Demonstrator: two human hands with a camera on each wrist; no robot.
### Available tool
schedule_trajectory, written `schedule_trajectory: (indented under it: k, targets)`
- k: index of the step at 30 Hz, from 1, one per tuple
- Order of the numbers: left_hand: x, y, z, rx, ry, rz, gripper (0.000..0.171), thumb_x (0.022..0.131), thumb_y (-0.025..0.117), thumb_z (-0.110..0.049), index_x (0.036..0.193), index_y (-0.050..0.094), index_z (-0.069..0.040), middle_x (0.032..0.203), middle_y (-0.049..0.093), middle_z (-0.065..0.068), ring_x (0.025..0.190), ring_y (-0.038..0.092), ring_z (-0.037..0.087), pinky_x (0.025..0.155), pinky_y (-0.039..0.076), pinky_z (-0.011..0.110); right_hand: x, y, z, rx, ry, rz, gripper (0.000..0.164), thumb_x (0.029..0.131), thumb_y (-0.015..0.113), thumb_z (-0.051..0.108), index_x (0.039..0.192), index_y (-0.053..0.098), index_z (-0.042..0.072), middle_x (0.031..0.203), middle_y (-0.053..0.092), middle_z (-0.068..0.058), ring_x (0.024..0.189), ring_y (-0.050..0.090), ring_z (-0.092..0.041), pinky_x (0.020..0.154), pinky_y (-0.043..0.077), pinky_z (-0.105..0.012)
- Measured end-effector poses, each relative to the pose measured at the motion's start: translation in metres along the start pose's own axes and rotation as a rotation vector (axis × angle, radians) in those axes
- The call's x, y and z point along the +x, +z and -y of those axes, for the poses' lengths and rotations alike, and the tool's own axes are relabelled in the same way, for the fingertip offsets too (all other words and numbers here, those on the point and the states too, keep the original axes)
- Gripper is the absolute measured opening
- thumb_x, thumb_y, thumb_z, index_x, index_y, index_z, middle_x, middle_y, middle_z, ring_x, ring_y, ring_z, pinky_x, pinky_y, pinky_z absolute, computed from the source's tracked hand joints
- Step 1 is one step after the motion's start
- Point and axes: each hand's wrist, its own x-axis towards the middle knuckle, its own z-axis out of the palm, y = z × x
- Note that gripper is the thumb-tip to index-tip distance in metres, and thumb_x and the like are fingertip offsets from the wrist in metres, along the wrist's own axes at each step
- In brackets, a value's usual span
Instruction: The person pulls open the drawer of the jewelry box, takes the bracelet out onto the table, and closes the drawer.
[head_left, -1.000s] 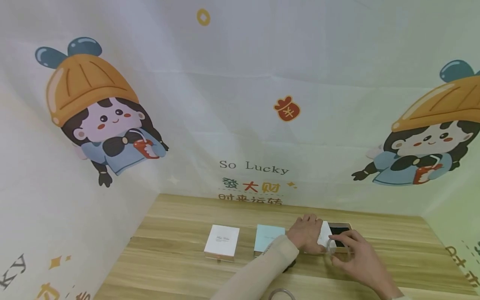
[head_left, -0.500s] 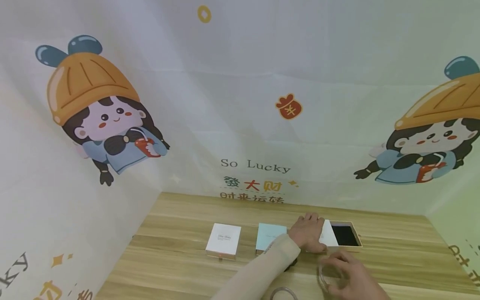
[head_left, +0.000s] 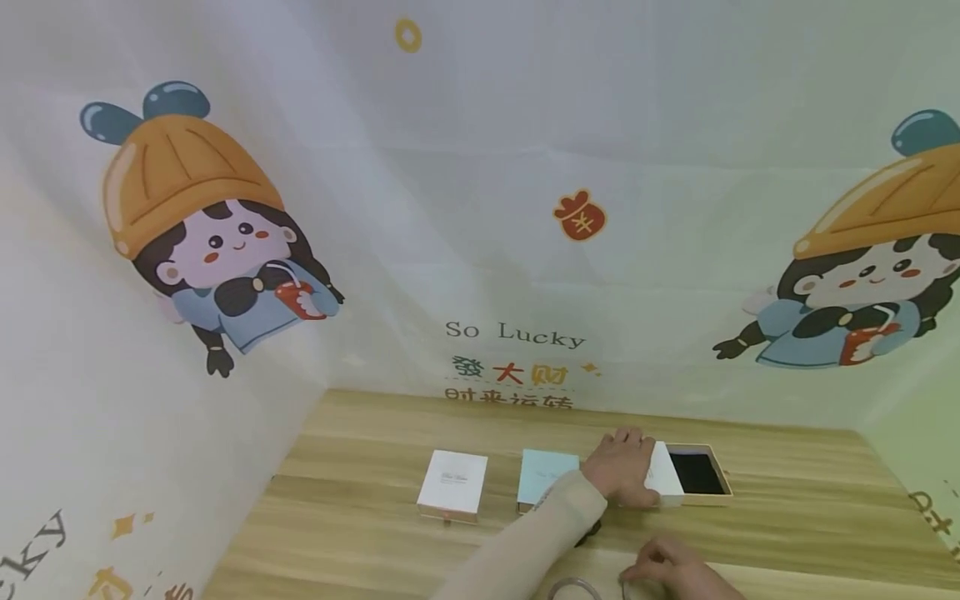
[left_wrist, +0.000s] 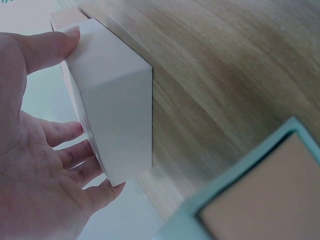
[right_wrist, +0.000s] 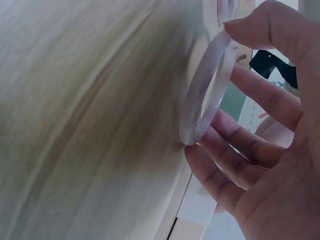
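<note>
My left hand (head_left: 621, 471) grips a white sliding jewellery box (head_left: 665, 477) at the right of the row. In the left wrist view, thumb and fingertips hold opposite edges of its white sleeve (left_wrist: 117, 120). The box's drawer (head_left: 697, 472) sticks out to the right, showing a dark lining. My right hand (head_left: 671, 568) is low in the head view, in front of the box. Between its thumb and fingertips it holds a translucent pale bangle (right_wrist: 198, 92), tilted at the table surface. Another bangle (head_left: 574, 581) lies left of this hand, partly cut off by the frame.
A light-blue box (head_left: 550, 471) stands left of my left hand, partly behind the sleeve. Farther left sits another white box (head_left: 452, 482). The wooden table (head_left: 360, 467) ends at a printed cloth backdrop (head_left: 495, 275). A small black item (head_left: 588, 533) shows beside the left forearm.
My right hand has drawn back from the open drawer towards the table's front, carrying the bangle down near the other one. My left hand stays on the box; the drawer is now uncovered.
</note>
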Motion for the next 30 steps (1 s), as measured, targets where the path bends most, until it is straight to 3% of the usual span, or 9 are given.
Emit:
schedule_trajectory:
  k: [2, 3, 6, 14, 18, 23, 26, 30]
  targets:
    - [0.001, 0.001, 0.0, -0.005, 0.0, 0.0, 0.08, 0.092, 0.062, -0.062, 0.156, 0.037, -0.022, 0.155, 0.041, -0.006, 0.145, 0.037, 0.01, 0.118, 0.035, 0.027, 0.0, 0.002, 0.0, -0.002, -0.035, -0.001, 0.019, 0.089, 0.076, 0.013, 0.108, 0.076, 0.011, 0.099, 0.06, 0.006, 0.09, 0.05, 0.0, 0.07, 0.041, -0.015]
    - [0.001, 0.001, 0.0, -0.003, -0.003, -0.001, 0.08, 0.092, 0.062, -0.062, 0.156, 0.037, -0.022, 0.154, 0.042, -0.006, 0.144, 0.038, 0.01, 0.118, 0.036, 0.027, 0.0, 0.003, -0.002, -0.111, -0.141, -0.05, 0.023, 0.087, 0.078, 0.014, 0.109, 0.075, 0.008, 0.1, 0.059, 0.004, 0.091, 0.05, 0.0, 0.071, 0.042, -0.014]
    - [0.001, 0.0, 0.001, -0.001, -0.017, 0.003, 0.08, 0.092, 0.062, -0.062, 0.157, 0.036, -0.023, 0.154, 0.041, -0.007, 0.144, 0.037, 0.009, 0.117, 0.035, 0.027, 0.003, 0.004, -0.002, -0.175, -0.178, -0.057, 0.025, 0.091, 0.077, 0.029, 0.107, 0.076, 0.01, 0.099, 0.057, 0.006, 0.091, 0.046, 0.002, 0.072, 0.04, -0.01]
    - [0.002, 0.001, 0.002, 0.004, -0.018, 0.0, 0.079, 0.092, 0.062, -0.061, 0.156, 0.037, -0.022, 0.154, 0.041, -0.006, 0.144, 0.037, 0.01, 0.118, 0.035, 0.027, 0.001, 0.004, 0.007, -0.208, -0.018, -0.02, 0.034, 0.088, 0.078, 0.045, 0.108, 0.076, 0.018, 0.104, 0.055, 0.009, 0.095, 0.043, 0.004, 0.07, 0.04, -0.017]
    - [0.004, 0.004, 0.001, -0.002, -0.015, 0.007, 0.079, 0.093, 0.061, -0.061, 0.157, 0.036, -0.023, 0.157, 0.039, -0.005, 0.147, 0.035, 0.01, 0.12, 0.034, 0.028, -0.002, -0.001, 0.008, -0.227, 0.006, 0.015, 0.033, 0.089, 0.077, 0.044, 0.111, 0.076, 0.02, 0.108, 0.06, 0.001, 0.1, 0.049, -0.002, 0.073, 0.045, -0.021]
    - [0.004, 0.005, -0.003, 0.001, -0.01, 0.014, 0.079, 0.093, 0.061, -0.062, 0.157, 0.036, -0.023, 0.157, 0.039, -0.006, 0.147, 0.035, 0.01, 0.12, 0.034, 0.028, -0.007, -0.017, 0.014, -0.266, 0.111, 0.083, 0.038, 0.087, 0.08, 0.045, 0.119, 0.073, 0.026, 0.118, 0.066, -0.009, 0.11, 0.057, -0.015, 0.079, 0.053, -0.026]
    - [0.004, 0.005, -0.004, -0.003, -0.013, 0.014, 0.08, 0.092, 0.062, -0.062, 0.157, 0.036, -0.023, 0.157, 0.04, -0.006, 0.146, 0.036, 0.01, 0.12, 0.033, 0.028, -0.01, -0.029, 0.015, -0.302, 0.185, 0.116, 0.043, 0.084, 0.08, 0.051, 0.12, 0.072, 0.029, 0.122, 0.067, -0.009, 0.112, 0.058, -0.018, 0.081, 0.055, -0.027]
    - [0.004, 0.006, -0.005, -0.007, -0.014, 0.013, 0.08, 0.092, 0.062, -0.062, 0.157, 0.036, -0.023, 0.156, 0.04, -0.006, 0.145, 0.036, 0.009, 0.12, 0.033, 0.028, -0.012, -0.041, 0.015, -0.392, 0.195, 0.095, 0.042, 0.082, 0.082, 0.049, 0.116, 0.073, 0.027, 0.12, 0.068, -0.003, 0.11, 0.058, -0.017, 0.082, 0.055, -0.03]
